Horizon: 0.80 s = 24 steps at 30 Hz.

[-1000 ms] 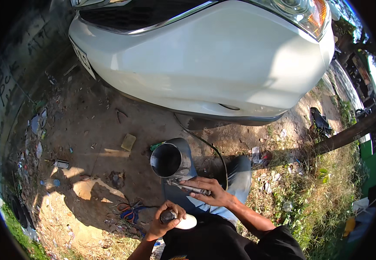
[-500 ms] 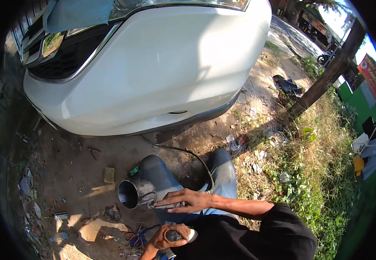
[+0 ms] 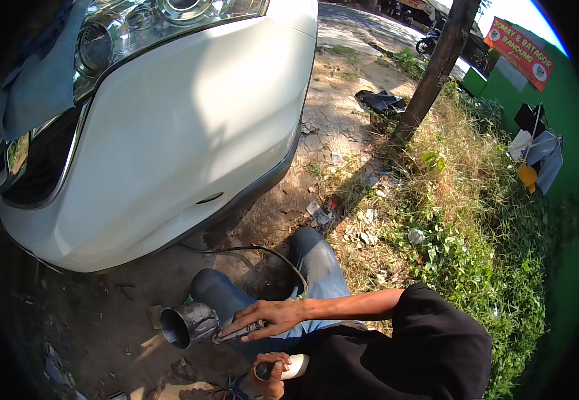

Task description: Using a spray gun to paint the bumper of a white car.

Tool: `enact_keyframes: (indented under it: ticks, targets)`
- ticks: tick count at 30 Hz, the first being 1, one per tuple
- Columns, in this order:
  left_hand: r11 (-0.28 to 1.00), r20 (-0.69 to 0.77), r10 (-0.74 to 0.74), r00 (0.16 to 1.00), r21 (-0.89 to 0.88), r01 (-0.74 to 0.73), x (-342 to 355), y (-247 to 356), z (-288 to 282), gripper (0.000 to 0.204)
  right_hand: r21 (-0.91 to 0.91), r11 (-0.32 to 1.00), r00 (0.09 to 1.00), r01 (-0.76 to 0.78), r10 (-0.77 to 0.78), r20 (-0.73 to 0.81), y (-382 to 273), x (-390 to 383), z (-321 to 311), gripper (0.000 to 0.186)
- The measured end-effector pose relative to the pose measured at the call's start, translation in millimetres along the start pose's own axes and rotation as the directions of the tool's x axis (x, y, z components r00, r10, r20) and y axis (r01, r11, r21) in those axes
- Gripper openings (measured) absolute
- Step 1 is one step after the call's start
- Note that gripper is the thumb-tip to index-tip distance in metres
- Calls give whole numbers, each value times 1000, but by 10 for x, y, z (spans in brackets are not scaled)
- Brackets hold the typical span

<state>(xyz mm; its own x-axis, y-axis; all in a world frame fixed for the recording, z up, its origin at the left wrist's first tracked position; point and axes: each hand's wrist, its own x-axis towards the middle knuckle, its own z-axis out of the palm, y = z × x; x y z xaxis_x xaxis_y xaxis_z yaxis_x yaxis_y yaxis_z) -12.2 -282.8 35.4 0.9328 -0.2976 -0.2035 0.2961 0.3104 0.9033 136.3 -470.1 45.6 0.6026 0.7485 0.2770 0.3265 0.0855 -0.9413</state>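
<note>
head view: right hand has fingers laid around the handle of the metal cup tool, mouth facing left, beside the left knee, with the white bumper ahead. left hand is closed round a dark-ended white thing near the black shirt; can't tell what that thing is.

Ground, bare earth, sunlit in patches; right edge, grass and weeds; far right edge, leaning wooden post; beyond, green wall, red banner.
</note>
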Motion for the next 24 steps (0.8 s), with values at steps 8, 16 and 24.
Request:
enact_keyframes:
  ticks: [8, 16, 24]
  targets:
    - [968, 373, -230, 899, -5, 249, 235, 387, -297, 35, -2, 1000, 1000, 15, -15, -2, 46, -74, 47, 48]
    - [992, 664, -77, 743, -21, 122, 489, 158, -349, 12, -46, 999, 1000, -10, 10, -4, 13, -16, -67, 48]
    - [991, 177, 82, 981, -123, -60, 77, -148, -109, 7, -19, 996, 996, -83, 83, -12, 104, 10, -74, 48]
